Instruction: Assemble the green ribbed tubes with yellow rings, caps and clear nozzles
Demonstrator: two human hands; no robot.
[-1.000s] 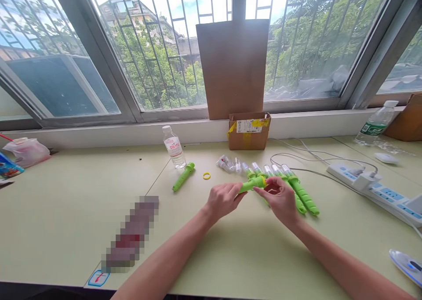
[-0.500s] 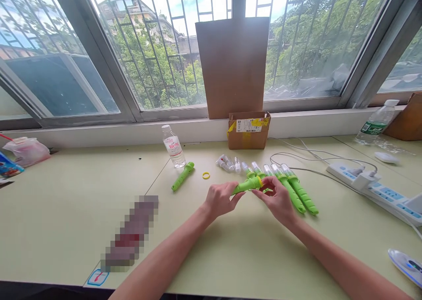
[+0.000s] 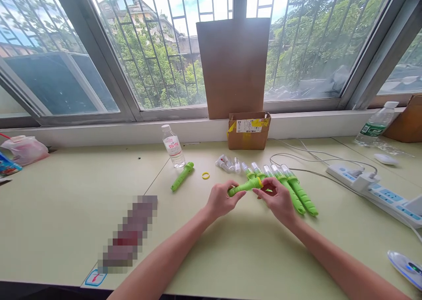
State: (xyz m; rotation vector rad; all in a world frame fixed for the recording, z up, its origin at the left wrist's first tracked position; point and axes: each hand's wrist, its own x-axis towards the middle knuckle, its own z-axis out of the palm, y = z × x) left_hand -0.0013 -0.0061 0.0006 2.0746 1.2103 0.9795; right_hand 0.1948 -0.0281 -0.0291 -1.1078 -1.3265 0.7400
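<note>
Presently we note left hand [image 3: 221, 200] and right hand [image 3: 277, 200] gripping green stick [image 3: 244, 187] above surface [image 3: 66, 203], fingers pinching yellow ring end. Finished sticks [image 3: 293, 190] lined beside; loose handle [image 3: 182, 176], ring [image 3: 206, 175] remain.

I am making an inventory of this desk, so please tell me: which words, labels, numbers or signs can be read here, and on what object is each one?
No text here can be read.
Water bottle: red print on its label, too small.
Cardboard box: white label and yellow tape, blurred.
Second bottle: green label, too small.
Sticker at the table edge: a red mark in a blue frame, unreadable.
Green handle held by the left hand and right hand: no print visible.
</note>
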